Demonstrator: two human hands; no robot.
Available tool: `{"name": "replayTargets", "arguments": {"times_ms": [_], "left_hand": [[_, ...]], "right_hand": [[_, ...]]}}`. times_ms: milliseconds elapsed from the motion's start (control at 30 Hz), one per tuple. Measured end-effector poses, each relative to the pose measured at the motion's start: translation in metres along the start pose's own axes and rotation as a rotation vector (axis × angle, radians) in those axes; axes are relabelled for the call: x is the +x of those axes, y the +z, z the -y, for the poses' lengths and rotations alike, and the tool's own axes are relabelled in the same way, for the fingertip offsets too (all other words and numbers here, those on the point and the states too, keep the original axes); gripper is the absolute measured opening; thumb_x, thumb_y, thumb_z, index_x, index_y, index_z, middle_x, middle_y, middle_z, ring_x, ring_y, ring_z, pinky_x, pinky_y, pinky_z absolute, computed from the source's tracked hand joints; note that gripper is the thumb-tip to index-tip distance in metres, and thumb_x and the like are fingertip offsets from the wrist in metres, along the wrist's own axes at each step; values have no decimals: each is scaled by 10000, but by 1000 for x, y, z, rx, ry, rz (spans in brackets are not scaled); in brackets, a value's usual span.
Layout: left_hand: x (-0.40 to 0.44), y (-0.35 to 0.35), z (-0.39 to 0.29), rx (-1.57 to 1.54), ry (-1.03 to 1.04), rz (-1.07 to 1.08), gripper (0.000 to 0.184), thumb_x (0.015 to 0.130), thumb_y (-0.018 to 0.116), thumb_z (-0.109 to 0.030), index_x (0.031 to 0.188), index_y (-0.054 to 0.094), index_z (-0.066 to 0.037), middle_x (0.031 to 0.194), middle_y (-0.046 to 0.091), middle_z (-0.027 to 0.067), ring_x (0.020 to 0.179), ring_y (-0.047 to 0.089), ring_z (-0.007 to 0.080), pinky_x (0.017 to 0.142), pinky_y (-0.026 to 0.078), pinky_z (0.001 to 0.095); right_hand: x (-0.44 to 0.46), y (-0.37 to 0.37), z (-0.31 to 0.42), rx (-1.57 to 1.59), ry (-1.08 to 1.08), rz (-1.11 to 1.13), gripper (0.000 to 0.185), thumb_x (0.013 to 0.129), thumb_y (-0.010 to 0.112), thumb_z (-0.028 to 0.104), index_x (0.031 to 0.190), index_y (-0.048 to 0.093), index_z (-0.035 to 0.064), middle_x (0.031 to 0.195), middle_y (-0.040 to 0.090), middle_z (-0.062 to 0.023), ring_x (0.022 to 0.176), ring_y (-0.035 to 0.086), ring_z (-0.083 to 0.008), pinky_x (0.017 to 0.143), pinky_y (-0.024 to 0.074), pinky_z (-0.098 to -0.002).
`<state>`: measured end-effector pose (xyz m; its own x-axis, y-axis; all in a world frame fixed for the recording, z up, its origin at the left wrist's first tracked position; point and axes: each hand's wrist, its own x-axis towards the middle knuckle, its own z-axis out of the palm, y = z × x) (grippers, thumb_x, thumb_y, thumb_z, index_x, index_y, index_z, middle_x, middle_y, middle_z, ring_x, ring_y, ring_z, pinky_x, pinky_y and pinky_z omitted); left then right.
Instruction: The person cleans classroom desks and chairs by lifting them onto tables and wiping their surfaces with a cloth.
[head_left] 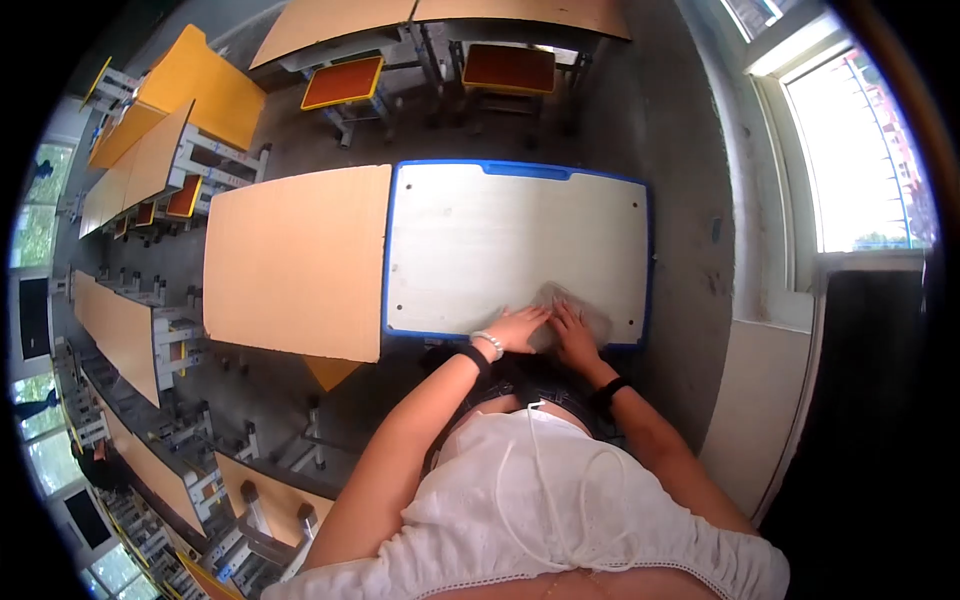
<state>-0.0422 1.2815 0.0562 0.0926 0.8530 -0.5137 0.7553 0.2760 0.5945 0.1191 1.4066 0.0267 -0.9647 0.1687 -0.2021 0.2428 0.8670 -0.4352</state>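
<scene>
A greyish cloth point(594, 318) lies flat near the front right corner of a white desktop with a blue rim point(480, 240). My right hand point(574, 335) rests on the cloth with its fingers spread. Beside it, my left hand point(518, 328) lies at the cloth's left edge, palm down with fingers stretched out, and its fingertips are close to the right hand. A beaded bracelet and a black band are on the left wrist, and another black band circles the right wrist.
A tan desk point(295, 262) adjoins the white one on the left. Behind stand stools with red seats point(508, 68) and more desks. The wall and a bright window point(850, 150) are at the right. Several desks line the left side.
</scene>
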Motion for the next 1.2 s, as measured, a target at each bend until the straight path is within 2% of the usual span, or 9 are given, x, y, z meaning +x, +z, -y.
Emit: {"name": "replayTargets", "arguments": {"times_ms": [133, 433, 567, 800, 833, 933, 1033, 1133, 1200], "left_hand": [[-39, 13, 19, -134, -45, -62, 863, 739, 656, -316, 1426, 156, -162, 1495, 123, 39, 1367, 150, 238, 979, 237, 645], [-68, 33, 30, -128, -112, -188, 841, 742, 662, -280, 1419, 180, -151, 1487, 159, 28, 1356, 186, 236, 1000, 261, 598], [-88, 32, 37, 28, -144, -212, 852, 716, 690, -270, 1408, 210, -133, 1474, 192, 32, 1347, 211, 225, 1014, 237, 596], [-133, 21, 67, 393, -401, -316, 907, 670, 722, -360, 1384, 245, -69, 1428, 282, 96, 1322, 262, 232, 1058, 122, 582], [-130, 42, 88, 579, -457, -394, 876, 696, 694, -376, 1378, 250, -52, 1401, 330, 110, 1319, 267, 245, 1062, 97, 581], [-173, 31, 113, 510, -544, -323, 832, 723, 664, -381, 1372, 265, -46, 1390, 348, 119, 1318, 269, 252, 1061, 100, 584], [-244, 22, 163, 372, -475, -365, 785, 743, 647, -367, 1360, 289, -40, 1410, 309, 142, 1318, 269, 271, 1040, 146, 601], [-318, 19, 210, 267, -479, -329, 748, 753, 654, -333, 1352, 305, -51, 1422, 292, 130, 1321, 262, 282, 1004, 232, 608], [-363, 23, 243, 263, -451, -293, 687, 775, 638, -305, 1353, 328, -104, 1412, 305, 137, 1311, 273, 298, 989, 256, 607]], "right_hand": [[16, -1, 11, -28, -147, 63, 636, 637, 574, -1, 1250, 454, 117, 1438, 272, -92, 1335, 241, -281, 1033, 256, -535], [33, 3, 44, 79, -160, 123, 674, 624, 625, -13, 1258, 452, 134, 1456, 240, -67, 1335, 243, -272, 1039, 239, -543], [43, 11, 61, 30, -173, 136, 705, 620, 670, 40, 1277, 432, 133, 1460, 229, -70, 1339, 232, -271, 1044, 240, -534], [95, 28, 151, 138, -56, 99, 775, 644, 725, 160, 1335, 374, 146, 1466, 214, -74, 1344, 216, -282, 1048, 242, -520], [104, 34, 162, 169, -64, 86, 770, 655, 723, 175, 1338, 369, 148, 1466, 211, -75, 1344, 213, -288, 1048, 239, -523], [128, 64, 207, 248, -82, 71, 783, 702, 689, 289, 1377, 316, 157, 1476, 179, -93, 1352, 171, -319, 1039, 201, -577], [161, 99, 272, 195, -127, 54, 813, 697, 676, 404, 1378, 313, 148, 1476, 170, -111, 1355, 158, -327, 1032, 188, -594], [190, 124, 334, 126, -185, 8, 806, 701, 663, 416, 1374, 318, 137, 1468, 195, -114, 1356, 172, -301, 1045, 189, -562], [218, 148, 367, 180, -209, -13, 795, 711, 652, 434, 1371, 325, 135, 1467, 200, -109, 1356, 175, -290, 1048, 189, -545]]}}
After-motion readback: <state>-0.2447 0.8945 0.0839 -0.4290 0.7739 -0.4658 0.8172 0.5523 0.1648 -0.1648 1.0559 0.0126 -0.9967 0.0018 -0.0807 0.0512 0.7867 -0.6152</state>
